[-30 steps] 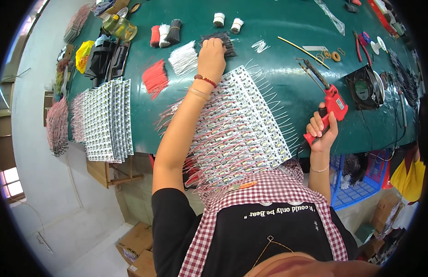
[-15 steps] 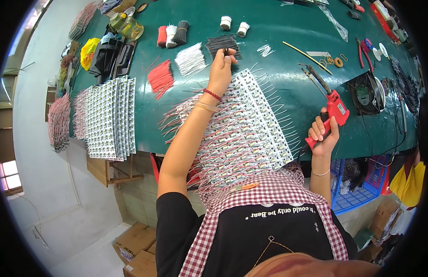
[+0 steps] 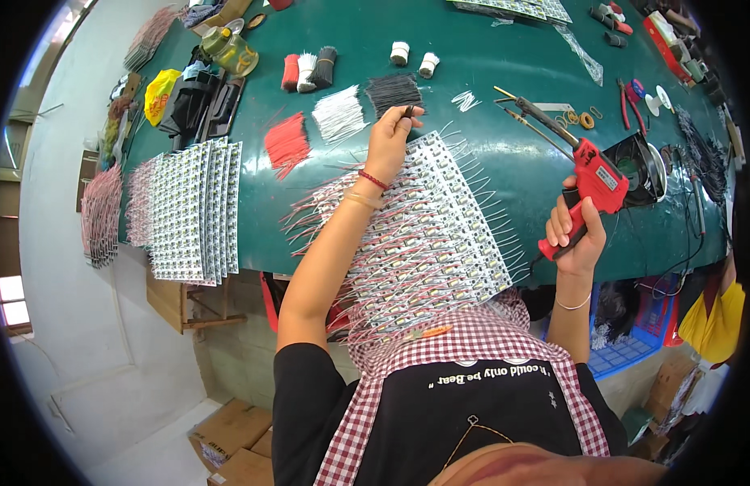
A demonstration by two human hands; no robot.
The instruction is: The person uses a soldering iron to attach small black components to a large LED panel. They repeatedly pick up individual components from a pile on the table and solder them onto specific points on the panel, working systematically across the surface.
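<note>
My left hand (image 3: 389, 144) is just in front of a pile of black wires (image 3: 394, 91), thumb and fingers pinched together. Something small and dark shows at its fingertips, too small to make out. Beneath my left forearm lies a large panel of small white circuit boards (image 3: 440, 211), with red and white wires along its left side and pale wires sticking out on the right. My right hand (image 3: 577, 231) grips a red soldering gun (image 3: 599, 174) by its handle, its metal tip pointing up and left above the table.
Red wires (image 3: 287, 144) and white wires (image 3: 339, 113) lie in piles left of the black ones. More board panels (image 3: 195, 211) are stacked at the left. Bundled wires (image 3: 308, 71) stand farther back. A small fan (image 3: 638, 166) is behind the soldering gun; red-handled pliers (image 3: 632, 104) lie beyond.
My left hand has drawn back slightly from the black wire pile toward the boards. My right hand has lifted the soldering gun a little, and its tip has swung left.
</note>
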